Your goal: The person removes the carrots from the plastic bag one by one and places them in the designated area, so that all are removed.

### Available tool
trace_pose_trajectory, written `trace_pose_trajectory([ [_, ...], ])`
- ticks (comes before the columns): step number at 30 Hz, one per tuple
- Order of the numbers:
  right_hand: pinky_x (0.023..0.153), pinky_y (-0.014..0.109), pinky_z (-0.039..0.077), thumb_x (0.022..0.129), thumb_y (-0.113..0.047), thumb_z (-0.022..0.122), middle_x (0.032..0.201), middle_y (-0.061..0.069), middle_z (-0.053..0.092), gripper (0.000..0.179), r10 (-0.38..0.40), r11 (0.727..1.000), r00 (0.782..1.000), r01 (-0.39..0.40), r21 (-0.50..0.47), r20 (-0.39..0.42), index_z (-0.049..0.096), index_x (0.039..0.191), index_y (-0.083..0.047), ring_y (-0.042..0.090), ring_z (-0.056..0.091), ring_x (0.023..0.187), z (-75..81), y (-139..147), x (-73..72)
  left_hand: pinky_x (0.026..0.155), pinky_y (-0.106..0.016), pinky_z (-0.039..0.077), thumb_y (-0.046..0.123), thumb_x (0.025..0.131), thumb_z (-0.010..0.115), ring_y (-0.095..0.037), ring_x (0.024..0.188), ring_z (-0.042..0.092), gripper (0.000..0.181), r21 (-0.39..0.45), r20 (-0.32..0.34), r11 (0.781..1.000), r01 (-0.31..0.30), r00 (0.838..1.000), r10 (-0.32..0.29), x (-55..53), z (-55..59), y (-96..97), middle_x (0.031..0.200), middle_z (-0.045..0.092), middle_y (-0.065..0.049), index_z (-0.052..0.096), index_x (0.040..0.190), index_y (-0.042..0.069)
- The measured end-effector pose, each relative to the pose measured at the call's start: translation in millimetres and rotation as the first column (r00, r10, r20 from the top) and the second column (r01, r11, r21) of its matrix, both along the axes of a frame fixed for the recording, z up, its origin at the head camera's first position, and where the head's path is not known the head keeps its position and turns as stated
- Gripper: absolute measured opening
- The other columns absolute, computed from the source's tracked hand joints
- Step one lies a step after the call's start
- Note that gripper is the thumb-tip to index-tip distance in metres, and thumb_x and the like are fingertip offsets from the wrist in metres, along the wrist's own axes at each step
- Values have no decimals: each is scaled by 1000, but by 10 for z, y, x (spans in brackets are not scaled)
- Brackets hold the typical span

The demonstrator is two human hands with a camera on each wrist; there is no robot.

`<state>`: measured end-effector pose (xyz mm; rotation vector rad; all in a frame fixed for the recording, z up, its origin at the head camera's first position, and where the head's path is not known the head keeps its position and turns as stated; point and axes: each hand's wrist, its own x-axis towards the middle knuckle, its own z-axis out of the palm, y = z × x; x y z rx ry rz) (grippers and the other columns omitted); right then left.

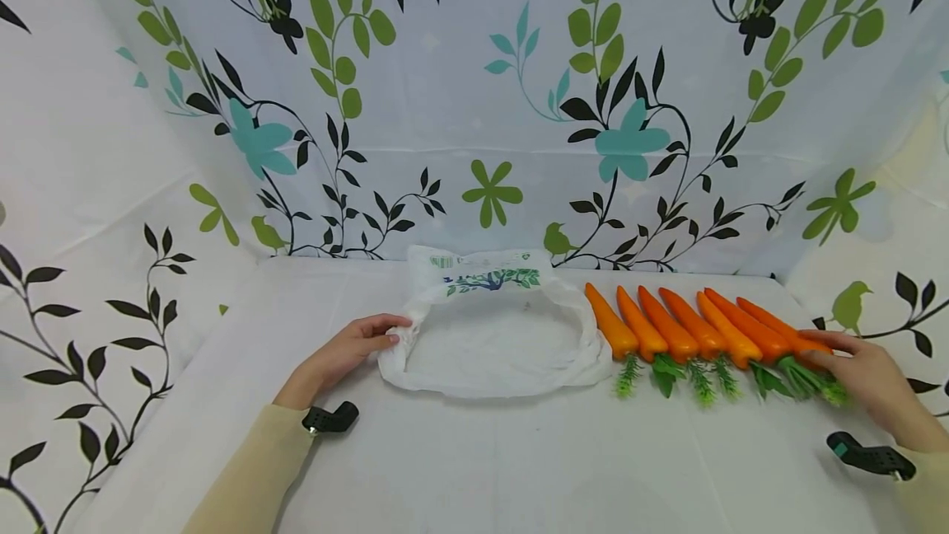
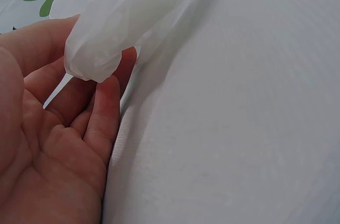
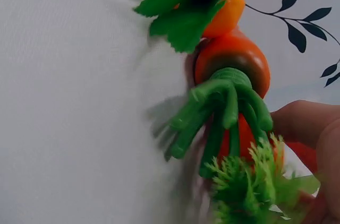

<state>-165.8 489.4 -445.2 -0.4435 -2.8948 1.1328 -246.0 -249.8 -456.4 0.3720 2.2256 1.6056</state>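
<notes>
A white plastic bag (image 1: 474,390) lies at the middle of the table, its mouth spread wide toward me and a tree print on its back part. My left hand (image 1: 344,353) holds the bag's left rim; in the left wrist view, thumb and fingers pinch the bunched plastic (image 2: 103,38). Right of the bag, several orange carrots (image 1: 670,336) lie side by side in a slanted row, leafy ends toward me. At the row's right end my right hand (image 1: 875,377) grips the last carrot (image 3: 239,136), partly hidden by feathery leaves and by thick green stems (image 3: 212,123) of its neighbour.
The table wears a white cloth (image 1: 504,468). Behind it hangs a white curtain (image 1: 445,105) printed with leaves, flowers and birds. The carrots' left end lies close against the bag's right rim. A black band-like device (image 1: 329,419) sits on each wrist.
</notes>
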Motion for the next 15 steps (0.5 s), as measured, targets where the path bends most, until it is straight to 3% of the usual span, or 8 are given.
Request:
trace_pose_trajectory([
  [8, 97, 77, 21, 103, -25, 48, 142, 47, 23, 55, 85, 995, 995, -87, 40, 52, 39, 141, 13, 63, 21, 125, 58, 1, -44, 114, -51, 23, 27, 98, 64, -28, 134, 37, 38, 10, 7, 1000, -2, 1000, 2, 4, -16, 12, 146, 48, -7, 61, 134, 15],
  [15, 97, 76, 22, 103, -27, 49, 144, 47, 22, 60, 64, 997, 997, -65, 31, 46, 34, 146, 12, 63, 22, 125, 80, -40, -27, 114, -53, 23, 27, 98, 64, -28, 134, 36, 37, -21, 14, 1000, -20, 1000, 21, -2, -7, 9, 147, 47, -6, 61, 134, 16],
])
